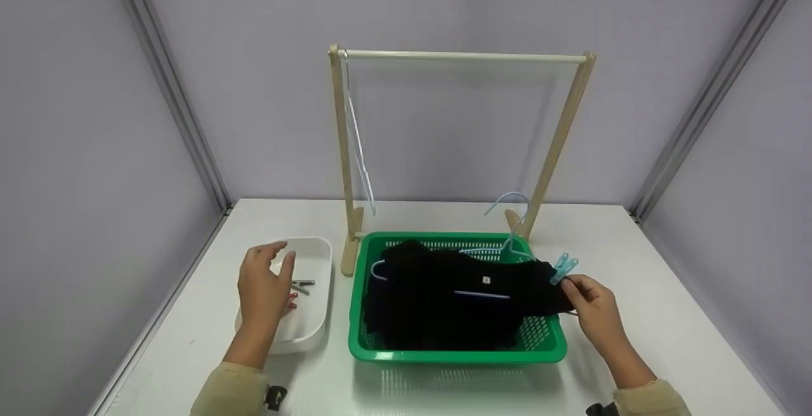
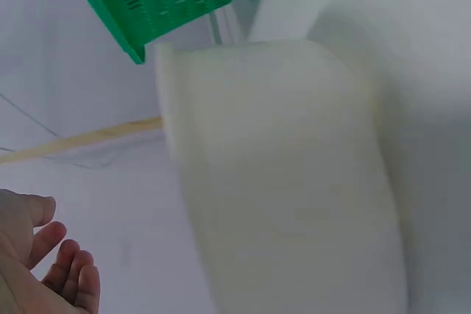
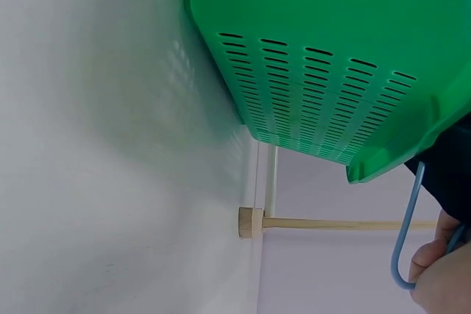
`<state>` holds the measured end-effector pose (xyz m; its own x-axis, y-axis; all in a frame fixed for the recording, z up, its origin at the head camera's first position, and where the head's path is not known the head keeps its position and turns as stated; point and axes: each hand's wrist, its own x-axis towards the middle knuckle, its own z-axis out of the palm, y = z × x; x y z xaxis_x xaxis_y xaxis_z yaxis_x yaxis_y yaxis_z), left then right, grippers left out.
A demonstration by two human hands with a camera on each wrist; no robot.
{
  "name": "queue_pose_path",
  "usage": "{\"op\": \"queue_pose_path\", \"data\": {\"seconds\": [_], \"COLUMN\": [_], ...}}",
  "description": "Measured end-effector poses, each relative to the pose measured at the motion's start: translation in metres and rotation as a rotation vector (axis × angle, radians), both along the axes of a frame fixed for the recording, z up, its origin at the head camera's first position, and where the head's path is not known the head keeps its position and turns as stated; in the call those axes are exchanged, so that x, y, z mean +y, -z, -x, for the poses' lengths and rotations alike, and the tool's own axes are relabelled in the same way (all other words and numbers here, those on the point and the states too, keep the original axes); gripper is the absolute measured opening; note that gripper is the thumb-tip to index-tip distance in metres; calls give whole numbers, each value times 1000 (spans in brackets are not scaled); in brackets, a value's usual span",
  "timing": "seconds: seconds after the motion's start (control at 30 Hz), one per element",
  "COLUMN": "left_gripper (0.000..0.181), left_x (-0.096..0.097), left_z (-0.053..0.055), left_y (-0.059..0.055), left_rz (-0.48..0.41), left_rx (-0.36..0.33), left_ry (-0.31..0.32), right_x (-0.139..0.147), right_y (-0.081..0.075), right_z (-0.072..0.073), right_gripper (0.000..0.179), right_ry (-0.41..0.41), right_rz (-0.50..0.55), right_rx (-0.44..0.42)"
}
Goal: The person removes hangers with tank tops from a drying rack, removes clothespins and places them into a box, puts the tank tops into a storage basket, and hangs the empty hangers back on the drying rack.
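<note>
No text, brand or number is legible in the three views. One label is identifiable: a small, white, roughly square tag (image 1: 486, 280) on the black garment (image 1: 444, 324) in the green basket (image 1: 457, 357). The tag is located at the upper middle part of the garment, just above the pale straight bar (image 1: 482, 294) visible against the dark fabric. In the head view, the tag appears as a light patch; any print on it is too small to read.

Black garment (image 1: 438, 318) across green basket (image 1: 460, 357), blue clothespin (image 1: 564, 268) at end
</note>
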<state>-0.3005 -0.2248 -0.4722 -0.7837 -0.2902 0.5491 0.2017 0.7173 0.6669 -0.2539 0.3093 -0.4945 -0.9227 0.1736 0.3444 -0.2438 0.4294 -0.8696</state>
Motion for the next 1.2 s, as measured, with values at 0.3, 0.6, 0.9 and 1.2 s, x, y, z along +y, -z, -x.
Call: {"op": "queue_pose_path", "data": {"seconds": [0.3,0.6,0.9,1.2], "left_gripper": [28,30,25,23], "left_x": [14,31,62,97], "left_z": [-8,-11,-17,-18], "left_y": [-21,-41,-66,-91], "left_rz": [2,3,-10,-31], "left_rx": [119,258,377,468], "left_ry": [26,51,111,164], "right_x": [-2,-2,-1,-3], "right_y": [-1,-1,-2,-6], "right_z": [0,1,0,-5], "right_gripper": [21,19,21,20], "right_ry": [-10,-9,4,9], "right_rz": [5,9,3,-9], "right_rx": [-3,6,-4,-13]}}
